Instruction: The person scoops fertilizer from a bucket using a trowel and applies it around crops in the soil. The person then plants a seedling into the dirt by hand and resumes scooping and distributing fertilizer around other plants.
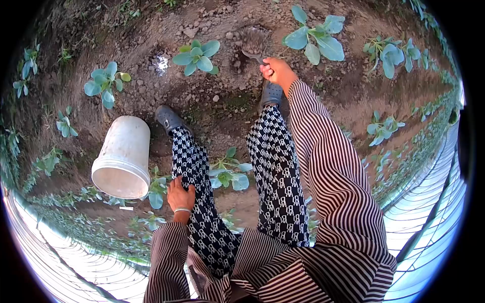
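Note:
My right hand is closed around the handle of a small hand trowel. Its broad head is down at the soil between two leafy plants and looks brown and blurred, so its exact shape is hard to make out. One leafy plant stands to the left of the trowel, and a larger leafy plant is to its right. My left hand lies on my left knee with its fingers apart and holds nothing.
A white bucket lies on its side to the left, mouth toward me. A bright white patch shows on the soil. More young plants grow in rows all around. My grey clogs stand on the ground.

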Tool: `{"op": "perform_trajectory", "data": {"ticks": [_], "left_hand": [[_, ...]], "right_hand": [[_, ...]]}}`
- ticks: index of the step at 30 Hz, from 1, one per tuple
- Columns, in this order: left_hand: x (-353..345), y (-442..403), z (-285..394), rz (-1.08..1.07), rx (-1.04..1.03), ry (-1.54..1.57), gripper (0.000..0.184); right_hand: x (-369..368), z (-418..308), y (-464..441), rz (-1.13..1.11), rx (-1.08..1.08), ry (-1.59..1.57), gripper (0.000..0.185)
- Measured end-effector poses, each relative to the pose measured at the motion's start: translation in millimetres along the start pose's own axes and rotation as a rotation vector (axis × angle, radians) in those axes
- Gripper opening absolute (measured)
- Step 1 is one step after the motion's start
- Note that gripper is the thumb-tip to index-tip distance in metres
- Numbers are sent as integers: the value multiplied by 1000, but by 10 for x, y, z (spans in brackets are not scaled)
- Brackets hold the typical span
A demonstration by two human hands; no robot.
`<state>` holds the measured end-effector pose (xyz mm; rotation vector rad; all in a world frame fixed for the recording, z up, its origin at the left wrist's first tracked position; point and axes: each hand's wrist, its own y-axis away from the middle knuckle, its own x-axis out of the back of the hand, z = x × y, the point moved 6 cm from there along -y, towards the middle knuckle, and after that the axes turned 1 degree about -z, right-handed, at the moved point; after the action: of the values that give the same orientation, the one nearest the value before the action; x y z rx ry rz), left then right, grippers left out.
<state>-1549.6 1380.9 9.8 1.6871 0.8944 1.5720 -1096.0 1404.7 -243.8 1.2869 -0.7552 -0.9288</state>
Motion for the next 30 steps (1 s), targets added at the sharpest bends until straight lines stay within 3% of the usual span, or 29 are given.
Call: {"op": "perform_trajectory", "data": {"ticks": [1, 7, 9, 11, 14, 17, 20, 21, 23, 27, 30], "left_hand": [[11, -8, 24, 0, 9, -13, 45], [7, -23, 63, -10, -23, -44, 47], [27, -20, 76, -24, -7, -33, 47], [15, -25, 72, -6, -27, -11, 46], [5, -18, 62, -2, -30, -12, 45], [17, -18, 66, -2, -34, -15, 45], [28, -14, 59, -15, -30, -17, 45], [29, -14, 51, -14, -33, -21, 45], [31, -25, 40, -10, -33, -15, 45], [-7, -37, -15, -22, -26, 10, 46], [-26, -35, -107, -13, -16, 50, 46]], "right_hand": [[6, -75, 53, 22, 50, 38, 15], [109, 823, 62, -214, -350, 96, 16], [-55, 941, -1, -216, -377, 43, 18], [-233, 716, -191, -240, -205, -2, 18], [-303, 284, -407, -297, -255, -171, 17], [-174, 67, -43, -275, -40, -181, 16], [52, 91, 262, -146, -10, 84, 15], [184, 202, 157, -125, -142, 93, 24], [265, 320, 186, -106, -204, 68, 16], [357, 4, 57, -113, -152, -238, 19], [333, -19, 83, -153, -42, -228, 22]]}}
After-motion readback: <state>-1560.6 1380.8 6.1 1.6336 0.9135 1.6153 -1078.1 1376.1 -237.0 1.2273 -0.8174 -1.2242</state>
